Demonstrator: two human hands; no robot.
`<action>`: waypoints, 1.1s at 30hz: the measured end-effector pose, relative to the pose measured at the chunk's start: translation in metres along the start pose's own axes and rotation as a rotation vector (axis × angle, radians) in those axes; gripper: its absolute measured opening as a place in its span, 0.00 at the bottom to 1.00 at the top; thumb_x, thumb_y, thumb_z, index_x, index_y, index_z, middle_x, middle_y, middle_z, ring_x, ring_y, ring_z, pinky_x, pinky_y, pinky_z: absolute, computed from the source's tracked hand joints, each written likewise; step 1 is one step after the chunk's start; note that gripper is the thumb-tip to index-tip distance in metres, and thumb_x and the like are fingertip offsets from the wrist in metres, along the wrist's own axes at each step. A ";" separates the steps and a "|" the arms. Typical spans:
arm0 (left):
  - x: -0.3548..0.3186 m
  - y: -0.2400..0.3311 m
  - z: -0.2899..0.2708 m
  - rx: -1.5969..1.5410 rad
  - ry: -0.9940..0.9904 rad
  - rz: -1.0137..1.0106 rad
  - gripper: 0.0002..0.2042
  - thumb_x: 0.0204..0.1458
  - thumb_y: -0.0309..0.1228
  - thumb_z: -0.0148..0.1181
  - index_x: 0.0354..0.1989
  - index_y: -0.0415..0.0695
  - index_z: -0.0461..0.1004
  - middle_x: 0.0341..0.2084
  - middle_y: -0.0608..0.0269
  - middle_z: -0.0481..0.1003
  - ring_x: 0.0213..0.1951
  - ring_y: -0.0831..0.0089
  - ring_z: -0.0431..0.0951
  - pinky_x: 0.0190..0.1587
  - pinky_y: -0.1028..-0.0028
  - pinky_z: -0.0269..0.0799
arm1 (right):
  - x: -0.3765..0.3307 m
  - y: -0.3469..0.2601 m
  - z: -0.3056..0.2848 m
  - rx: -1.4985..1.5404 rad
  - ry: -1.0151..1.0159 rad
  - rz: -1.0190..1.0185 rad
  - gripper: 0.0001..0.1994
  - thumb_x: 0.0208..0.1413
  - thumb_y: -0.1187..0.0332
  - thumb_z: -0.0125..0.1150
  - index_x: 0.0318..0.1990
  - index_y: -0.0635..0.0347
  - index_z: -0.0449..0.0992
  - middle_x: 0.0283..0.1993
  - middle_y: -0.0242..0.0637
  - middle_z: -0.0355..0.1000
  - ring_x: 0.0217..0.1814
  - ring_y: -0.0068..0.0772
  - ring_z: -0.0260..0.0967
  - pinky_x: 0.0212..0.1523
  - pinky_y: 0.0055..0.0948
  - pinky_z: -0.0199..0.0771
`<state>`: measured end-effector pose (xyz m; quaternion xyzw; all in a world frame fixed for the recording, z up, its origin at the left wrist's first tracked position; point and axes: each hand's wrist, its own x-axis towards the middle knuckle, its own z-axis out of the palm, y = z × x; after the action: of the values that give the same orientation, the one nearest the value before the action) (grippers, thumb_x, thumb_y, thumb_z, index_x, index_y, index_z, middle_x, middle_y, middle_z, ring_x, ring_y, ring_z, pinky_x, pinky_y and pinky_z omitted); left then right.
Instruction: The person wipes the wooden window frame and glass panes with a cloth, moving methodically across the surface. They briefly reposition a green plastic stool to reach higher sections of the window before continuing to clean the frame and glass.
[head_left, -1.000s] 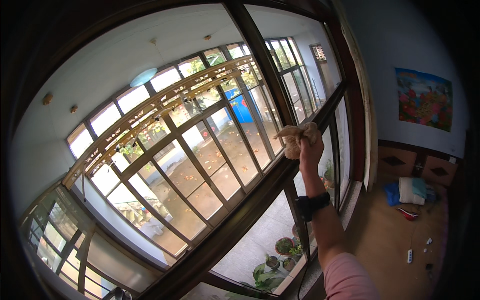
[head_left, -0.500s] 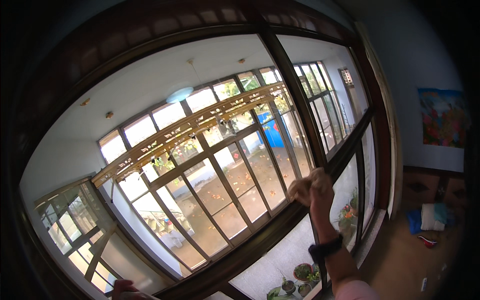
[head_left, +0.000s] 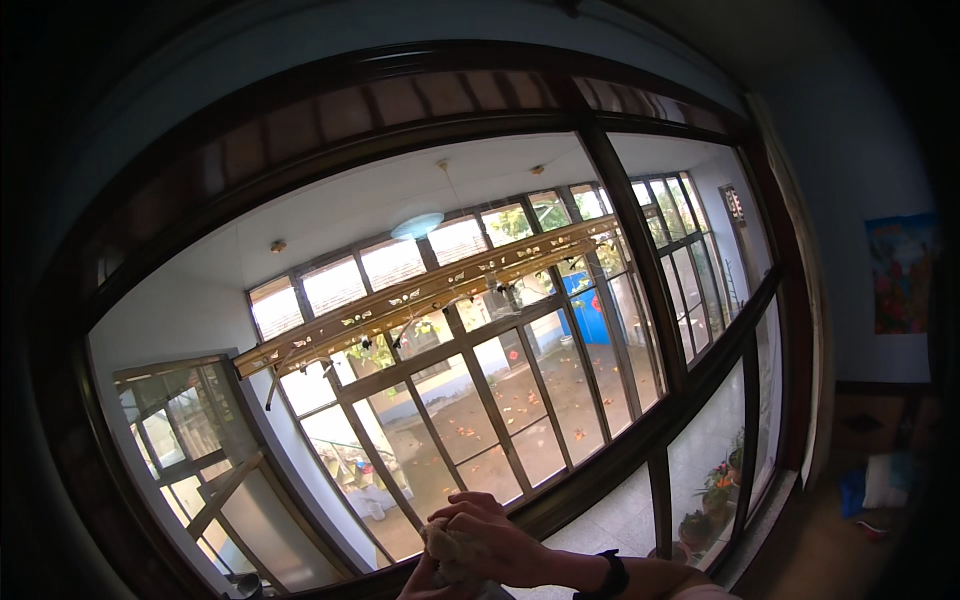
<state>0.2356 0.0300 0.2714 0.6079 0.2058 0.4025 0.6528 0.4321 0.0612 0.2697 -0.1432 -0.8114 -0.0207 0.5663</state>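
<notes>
My right hand [head_left: 500, 542] and my left hand [head_left: 421, 581] meet low in front of the large dark-framed window [head_left: 560, 490]. Between them is a crumpled beige cloth [head_left: 447, 551], bunched up small. The right fingers curl over its top, while the left hand grips it from below, mostly cut off by the lower edge. A black band [head_left: 603, 575] circles my right wrist. Both hands appear in front of the lower window rail; whether they touch it I cannot tell.
Behind the glass lie a gold-coloured drying rack [head_left: 430, 300], a round ceiling lamp [head_left: 417, 226] and potted plants [head_left: 705, 525]. A curtain [head_left: 812, 370] hangs at the window's right side. Farther right, a colourful poster [head_left: 900, 275] is on the wall above folded cloths [head_left: 885, 485].
My right hand has come down and left from the window's upright bar to join my left hand, which moved right. The view has tilted upward and shifted left.
</notes>
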 end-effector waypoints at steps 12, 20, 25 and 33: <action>0.007 0.007 -0.003 -0.018 0.159 0.269 0.22 0.71 0.37 0.47 0.70 0.45 0.58 0.57 0.60 0.71 0.56 0.67 0.74 0.58 0.65 0.73 | -0.006 -0.009 -0.023 0.323 0.063 0.406 0.36 0.59 0.65 0.68 0.71 0.56 0.56 0.69 0.41 0.60 0.71 0.36 0.59 0.63 0.41 0.67; 0.024 0.020 0.034 1.097 0.623 1.043 0.22 0.62 0.28 0.57 0.64 0.43 0.65 0.56 0.56 0.71 0.58 0.62 0.73 0.62 0.64 0.68 | -0.016 -0.028 0.025 0.327 0.160 0.397 0.30 0.62 0.68 0.62 0.70 0.54 0.60 0.55 0.47 0.72 0.56 0.35 0.74 0.51 0.35 0.77; 0.011 0.031 0.005 0.525 0.300 0.820 0.29 0.59 0.25 0.60 0.70 0.46 0.60 0.63 0.55 0.67 0.67 0.54 0.66 0.67 0.47 0.61 | -0.020 0.009 -0.002 0.478 0.306 0.634 0.22 0.62 0.75 0.55 0.64 0.55 0.66 0.47 0.36 0.75 0.47 0.29 0.77 0.43 0.32 0.79; -0.039 0.046 -0.064 0.004 0.353 0.664 0.26 0.68 0.36 0.47 0.74 0.49 0.55 0.69 0.56 0.63 0.72 0.57 0.60 0.67 0.48 0.64 | 0.018 0.073 -0.143 0.522 0.819 0.304 0.12 0.61 0.79 0.49 0.48 0.64 0.77 0.35 0.30 0.76 0.33 0.20 0.75 0.32 0.22 0.78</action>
<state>0.1510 0.0373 0.2960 0.5639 0.1078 0.6904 0.4401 0.5756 0.1070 0.3277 -0.0938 -0.4708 0.2108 0.8515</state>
